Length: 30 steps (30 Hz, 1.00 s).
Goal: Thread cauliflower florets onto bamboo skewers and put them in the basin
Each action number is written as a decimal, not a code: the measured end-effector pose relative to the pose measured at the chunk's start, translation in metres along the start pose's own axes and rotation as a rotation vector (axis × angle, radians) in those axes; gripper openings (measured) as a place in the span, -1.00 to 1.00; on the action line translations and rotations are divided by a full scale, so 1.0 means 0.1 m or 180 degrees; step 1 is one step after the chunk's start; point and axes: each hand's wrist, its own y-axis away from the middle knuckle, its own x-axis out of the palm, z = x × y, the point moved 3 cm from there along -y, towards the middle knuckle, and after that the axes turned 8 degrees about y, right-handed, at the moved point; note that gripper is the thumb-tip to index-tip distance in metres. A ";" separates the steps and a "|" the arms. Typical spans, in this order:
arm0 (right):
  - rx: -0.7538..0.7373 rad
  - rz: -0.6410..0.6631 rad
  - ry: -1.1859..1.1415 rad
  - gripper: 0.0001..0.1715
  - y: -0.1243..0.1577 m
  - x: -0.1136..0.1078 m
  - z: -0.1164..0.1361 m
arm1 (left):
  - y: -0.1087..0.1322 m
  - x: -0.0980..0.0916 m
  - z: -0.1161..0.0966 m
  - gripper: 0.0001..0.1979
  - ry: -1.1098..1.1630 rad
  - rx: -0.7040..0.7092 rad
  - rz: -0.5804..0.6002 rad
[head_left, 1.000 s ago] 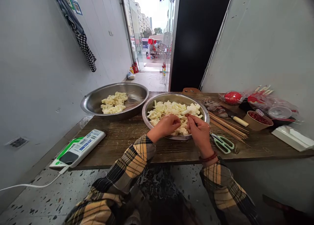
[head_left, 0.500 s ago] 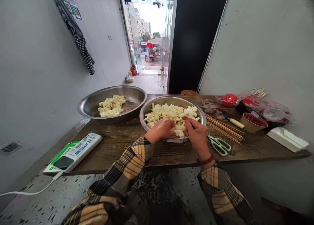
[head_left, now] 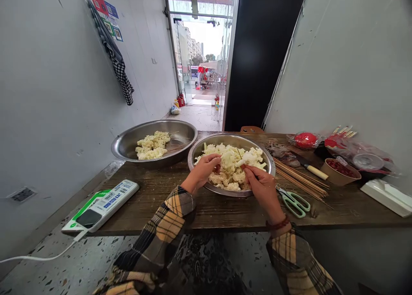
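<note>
A steel bowl [head_left: 189, 160] full of cut cauliflower [head_left: 230, 184] stands in front of me on the wooden table. My left hand [head_left: 203, 170] is over its left side, fingers curled against a pale cauliflower floret [head_left: 228, 158]; part of the grip is hidden. At the bowl's right side my right hand [head_left: 263, 190] is closed, thumb and forefinger pinching a thin wooden skewer [head_left: 239, 153] whose end points up and left. A white floret [head_left: 248, 158] lies close by those fingertips. Behind to the left, a larger steel basin [head_left: 120, 147] holds skewered cauliflower [head_left: 152, 145].
Loose skewers [head_left: 301, 179], green-handled scissors [head_left: 294, 203] and a knife [head_left: 315, 171] lie right of the bowl. Farther right are a paper tub [head_left: 341, 175] of red contents and a white box [head_left: 388, 196]. A payment device [head_left: 103, 205] with a cable lies at left.
My left hand has come up and left from the bowl's middle, its fingers opening somewhat around a floret. My right hand keeps its pinch. The view has tilted slightly up and left.
</note>
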 end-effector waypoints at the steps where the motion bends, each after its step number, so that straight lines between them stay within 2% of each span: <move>1: 0.0005 0.0072 -0.0010 -0.59 0.00 0.00 -0.01 | 0.00 -0.01 -0.01 -0.77 0.0141 0.0014 -0.0040; 10: -0.0324 0.0624 0.0592 -0.59 0.00 0.03 0.11 | 0.02 -0.05 -0.05 -0.72 0.0590 0.0283 -0.0477; 12: -0.0359 0.0713 0.0651 -0.59 0.00 0.04 0.13 | 0.03 -0.05 -0.03 -0.71 0.0749 0.0167 -0.0335; 16: -0.0385 0.0700 0.0710 -0.59 -0.01 0.06 0.16 | 0.06 -0.01 -0.03 -0.71 0.1123 -0.0148 0.0193; 20: -0.0405 0.0661 0.0757 -0.57 0.00 0.07 0.17 | 0.10 0.02 -0.09 -0.73 0.1392 -0.0241 0.0377; 26: -0.0378 0.0647 0.0767 -0.56 0.01 0.07 0.17 | 0.10 -0.02 -0.08 -0.75 0.1315 0.0147 0.0078; 30: -0.0393 0.0681 0.0816 -0.54 0.01 0.07 0.14 | 0.08 -0.05 -0.04 -0.51 0.1337 0.0276 -0.0178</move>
